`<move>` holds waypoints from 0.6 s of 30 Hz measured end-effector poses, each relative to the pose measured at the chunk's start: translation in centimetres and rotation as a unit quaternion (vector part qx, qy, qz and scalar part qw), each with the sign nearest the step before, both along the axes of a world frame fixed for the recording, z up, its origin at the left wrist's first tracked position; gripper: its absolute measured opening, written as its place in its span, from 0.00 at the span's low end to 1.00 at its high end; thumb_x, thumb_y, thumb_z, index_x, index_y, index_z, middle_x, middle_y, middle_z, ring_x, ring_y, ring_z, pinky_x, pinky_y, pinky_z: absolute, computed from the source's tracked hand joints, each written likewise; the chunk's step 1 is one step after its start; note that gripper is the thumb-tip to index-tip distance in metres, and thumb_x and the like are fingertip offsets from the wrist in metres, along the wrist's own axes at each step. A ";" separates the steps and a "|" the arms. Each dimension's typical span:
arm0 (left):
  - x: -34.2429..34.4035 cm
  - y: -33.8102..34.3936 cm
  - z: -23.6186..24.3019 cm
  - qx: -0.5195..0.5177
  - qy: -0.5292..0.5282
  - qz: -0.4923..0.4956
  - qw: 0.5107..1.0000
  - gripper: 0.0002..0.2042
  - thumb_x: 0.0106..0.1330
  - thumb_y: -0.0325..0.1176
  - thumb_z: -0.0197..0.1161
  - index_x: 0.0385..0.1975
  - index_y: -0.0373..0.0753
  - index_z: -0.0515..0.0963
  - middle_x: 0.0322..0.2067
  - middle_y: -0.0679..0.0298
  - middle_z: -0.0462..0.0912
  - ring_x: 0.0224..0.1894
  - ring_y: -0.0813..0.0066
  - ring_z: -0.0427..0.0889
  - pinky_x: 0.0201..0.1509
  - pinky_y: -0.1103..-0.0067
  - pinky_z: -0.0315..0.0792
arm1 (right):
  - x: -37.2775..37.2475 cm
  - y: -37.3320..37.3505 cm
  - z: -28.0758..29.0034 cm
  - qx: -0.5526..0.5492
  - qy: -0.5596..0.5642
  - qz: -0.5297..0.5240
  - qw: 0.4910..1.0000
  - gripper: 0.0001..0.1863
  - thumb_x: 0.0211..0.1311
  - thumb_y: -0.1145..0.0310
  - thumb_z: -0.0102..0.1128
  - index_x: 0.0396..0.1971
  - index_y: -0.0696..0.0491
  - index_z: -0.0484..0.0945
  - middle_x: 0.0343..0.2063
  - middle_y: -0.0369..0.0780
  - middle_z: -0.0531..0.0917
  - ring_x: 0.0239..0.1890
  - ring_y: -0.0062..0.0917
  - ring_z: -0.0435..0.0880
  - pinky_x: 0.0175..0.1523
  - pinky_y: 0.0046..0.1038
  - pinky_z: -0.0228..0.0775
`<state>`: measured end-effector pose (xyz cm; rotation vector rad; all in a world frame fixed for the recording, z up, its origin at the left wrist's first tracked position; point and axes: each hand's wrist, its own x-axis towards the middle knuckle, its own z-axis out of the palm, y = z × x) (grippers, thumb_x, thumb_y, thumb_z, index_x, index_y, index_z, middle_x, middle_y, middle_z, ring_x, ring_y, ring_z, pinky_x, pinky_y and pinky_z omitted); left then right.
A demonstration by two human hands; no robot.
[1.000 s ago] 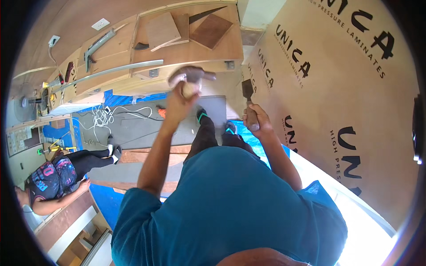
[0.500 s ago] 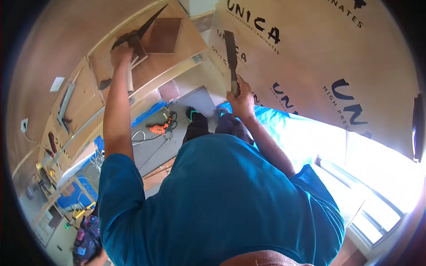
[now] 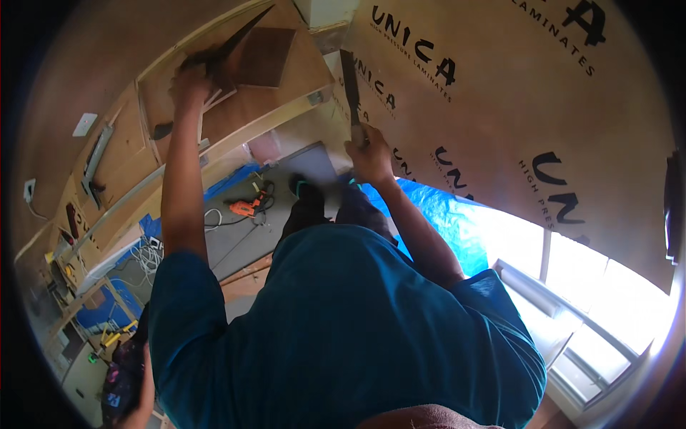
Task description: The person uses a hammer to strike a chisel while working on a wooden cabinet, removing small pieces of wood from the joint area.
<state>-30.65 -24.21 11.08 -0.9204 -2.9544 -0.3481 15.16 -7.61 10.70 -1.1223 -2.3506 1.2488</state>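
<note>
My right hand (image 3: pixel 371 154) is closed around the handle of a flat, wide-bladed hand tool, like a large chisel (image 3: pixel 350 82). Its dark blade points away from me, in front of the printed sheet. Stretched far forward on the left, my left hand (image 3: pixel 190 87) is curled over the wooden bench. It lies against the dark handle of a handsaw (image 3: pixel 232 43), whose tapered blade points to the far right. Shadow hides its fingertips and whatever they grip. Thin wood strips (image 3: pixel 220 96) lie beside it, and a brown board (image 3: pixel 268 58) rests by the saw.
A tall brown laminate sheet (image 3: pixel 486 93) stands at the right, above blue plastic sheeting (image 3: pixel 429 222). On the floor lie an orange power tool (image 3: pixel 246 207) and white cables (image 3: pixel 148 257). A caulking gun (image 3: pixel 96 164) rests at left. Another person's arm (image 3: pixel 143 393) shows at lower left.
My right hand has moved slightly left with the chisel-like tool. The left hand has shifted a little, and the saw rests as before against the board. The whole view has tilted slightly.
</note>
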 end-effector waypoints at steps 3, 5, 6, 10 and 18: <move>10.2 0.7 3.0 0.110 -0.050 -0.043 0.992 0.20 0.70 0.48 0.68 0.48 0.34 0.84 0.47 0.48 0.88 0.47 0.47 0.88 0.53 0.59 0.81 | -1.2 2.1 0.3 -0.329 0.133 -0.007 0.935 0.27 0.69 0.66 0.64 0.66 0.57 0.74 0.49 0.43 0.83 0.48 0.32 0.83 0.56 0.38 0.77; 18.2 1.1 0.3 0.202 -0.369 -0.073 0.904 0.18 0.76 0.49 0.64 0.49 0.38 0.83 0.43 0.57 0.88 0.41 0.64 0.87 0.45 0.69 0.81 | -2.5 2.7 1.2 -0.481 0.234 -0.017 0.845 0.26 0.76 0.71 0.54 0.70 0.58 0.69 0.50 0.41 0.85 0.53 0.31 0.85 0.61 0.37 0.77; 22.8 2.2 0.5 0.221 -0.571 -0.037 0.790 0.17 0.79 0.49 0.62 0.51 0.40 0.82 0.41 0.64 0.87 0.38 0.77 0.85 0.41 0.76 0.80 | -2.9 3.0 1.0 -0.516 0.272 -0.012 0.812 0.27 0.75 0.71 0.54 0.72 0.57 0.66 0.52 0.41 0.84 0.55 0.32 0.84 0.62 0.37 0.77; 34.0 8.2 2.5 0.366 -0.718 0.050 0.589 0.21 0.84 0.51 0.53 0.62 0.41 0.75 0.44 0.64 0.84 0.39 0.75 0.85 0.39 0.72 0.82 | -3.7 5.9 -0.9 -0.606 0.321 0.042 0.727 0.32 0.74 0.72 0.53 0.76 0.53 0.59 0.59 0.44 0.80 0.61 0.33 0.81 0.67 0.39 0.76; 34.0 13.8 -2.4 0.453 -0.692 0.087 0.556 0.29 0.84 0.50 0.55 0.76 0.40 0.65 0.39 0.63 0.82 0.25 0.76 0.81 0.25 0.76 0.78 | -6.5 11.5 -6.4 -0.588 0.254 0.016 0.768 0.24 0.76 0.69 0.55 0.68 0.53 0.66 0.48 0.45 0.85 0.50 0.33 0.86 0.58 0.36 0.81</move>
